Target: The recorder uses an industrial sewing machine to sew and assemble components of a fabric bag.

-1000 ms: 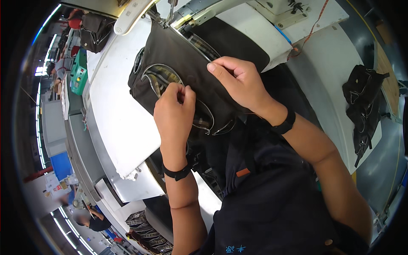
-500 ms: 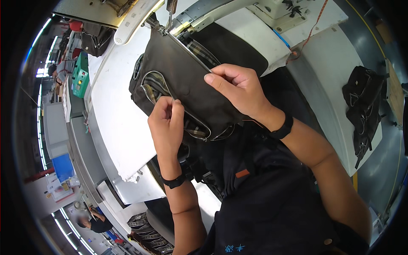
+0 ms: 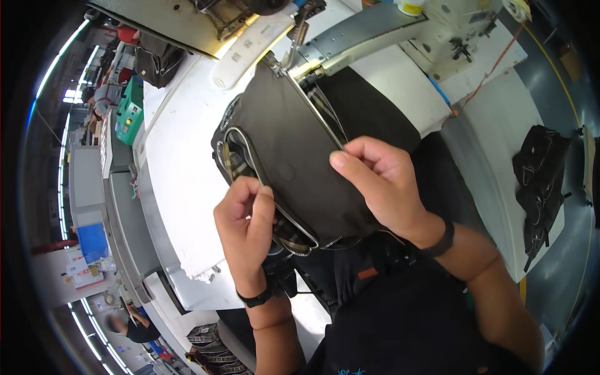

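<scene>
A dark brown fabric bag piece (image 3: 294,156) lies over the sewing machine's bed, its far corner under the presser foot (image 3: 275,64). My right hand (image 3: 386,184) pinches its right edge between thumb and forefinger, where a metal zipper (image 3: 320,115) runs up to the foot. With thumb and fingertips closed, my left hand (image 3: 245,228) grips a second zipper (image 3: 250,150) along the left side. Plaid lining (image 3: 236,164) shows beside that zipper. The fabric between my hands is fairly flat. My fingers hide the pinched spots.
The sewing machine's arm (image 3: 369,31) crosses the top. White table surface (image 3: 181,169) extends on the left, with a green box (image 3: 130,111) beyond it. Dark bag pieces (image 3: 540,181) lie at right, and plaid pieces (image 3: 219,350) at lower left. Another person (image 3: 142,325) is farther off.
The view has shifted, so machine, bag and hands appear lower and farther right. My left hand has moved slightly left relative to the presser foot. Both hands keep their pinch.
</scene>
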The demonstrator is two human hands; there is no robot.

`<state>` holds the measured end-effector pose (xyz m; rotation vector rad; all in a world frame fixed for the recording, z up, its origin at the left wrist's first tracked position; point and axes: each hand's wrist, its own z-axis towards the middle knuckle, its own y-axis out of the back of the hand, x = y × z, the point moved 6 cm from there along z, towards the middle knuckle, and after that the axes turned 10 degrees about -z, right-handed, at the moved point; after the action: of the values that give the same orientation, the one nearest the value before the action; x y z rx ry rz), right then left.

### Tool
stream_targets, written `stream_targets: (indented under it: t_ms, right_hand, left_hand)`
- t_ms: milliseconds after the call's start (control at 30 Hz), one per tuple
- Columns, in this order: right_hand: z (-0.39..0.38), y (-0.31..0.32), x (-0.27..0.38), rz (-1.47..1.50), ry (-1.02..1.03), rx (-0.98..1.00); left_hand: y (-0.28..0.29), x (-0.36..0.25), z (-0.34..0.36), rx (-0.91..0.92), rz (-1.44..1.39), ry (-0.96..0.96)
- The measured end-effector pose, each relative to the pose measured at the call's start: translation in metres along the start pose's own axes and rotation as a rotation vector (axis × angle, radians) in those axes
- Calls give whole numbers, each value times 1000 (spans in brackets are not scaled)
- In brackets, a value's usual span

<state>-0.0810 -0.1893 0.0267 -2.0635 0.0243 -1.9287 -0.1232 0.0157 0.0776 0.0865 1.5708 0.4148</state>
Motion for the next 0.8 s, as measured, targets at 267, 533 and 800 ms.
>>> stream_targets:
  t_ms: [267, 533, 800]
  right_hand:
    - [0, 1, 2, -60, 57, 1]
    - [3, 7, -3, -109, 25, 44]
    - [4, 10, -10, -135, 42, 56]
  left_hand:
    - [5, 14, 2, -3, -84, 70]
    - [0, 18, 4, 25, -106, 78]
    - [-2, 26, 3, 49, -79, 58]
